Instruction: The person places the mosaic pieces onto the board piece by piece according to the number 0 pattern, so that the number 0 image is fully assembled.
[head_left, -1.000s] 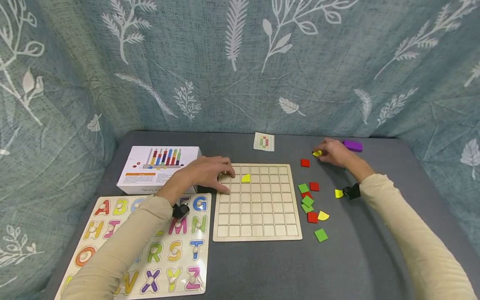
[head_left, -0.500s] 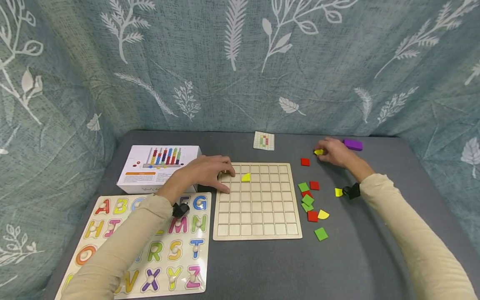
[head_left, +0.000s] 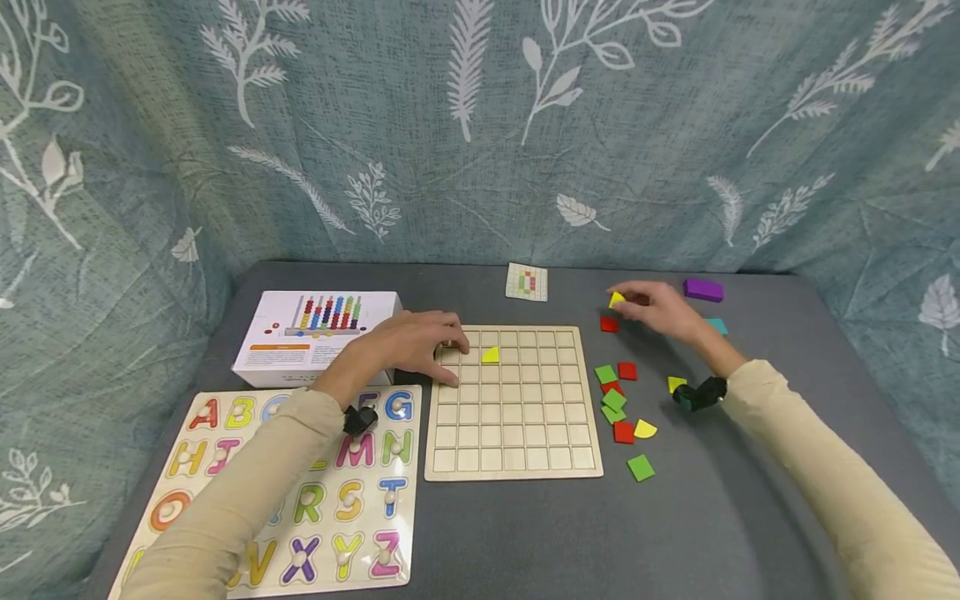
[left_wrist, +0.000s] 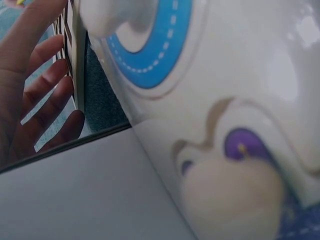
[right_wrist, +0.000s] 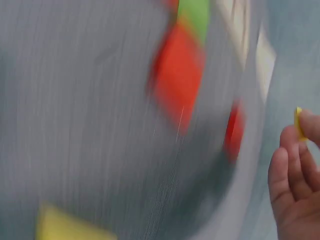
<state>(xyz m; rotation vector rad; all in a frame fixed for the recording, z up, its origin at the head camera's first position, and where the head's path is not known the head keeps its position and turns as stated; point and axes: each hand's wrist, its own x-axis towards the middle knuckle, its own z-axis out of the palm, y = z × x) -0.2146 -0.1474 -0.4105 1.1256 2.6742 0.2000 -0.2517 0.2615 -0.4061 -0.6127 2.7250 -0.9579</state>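
My right hand [head_left: 660, 308] pinches a yellow quarter-circle tile [head_left: 616, 299] between thumb and fingertips above the table's far right. In the right wrist view the tile [right_wrist: 300, 124] shows nearly edge-on. My left hand [head_left: 420, 343] rests at the upper left corner of a wooden grid board [head_left: 513, 414], thumb and fingers spread. The left wrist view shows its fingers [left_wrist: 52, 87] along the board's edge. One yellow quarter-circle tile [head_left: 491, 356] lies in a cell near the board's top.
Red, green and yellow tiles lie right of the board, among them a red square [head_left: 609, 324] and a green square [head_left: 641, 467]. A pattern card [head_left: 527, 282], purple block [head_left: 703, 290] and teal piece [head_left: 717, 326] lie farther back. Left are a white box [head_left: 322, 337] and an alphabet board [head_left: 401, 521].
My right hand has moved left with the yellow quarter-circle tile, which now stands more upright. The teal piece behind the wrist has come into sight. My left hand has stayed put.
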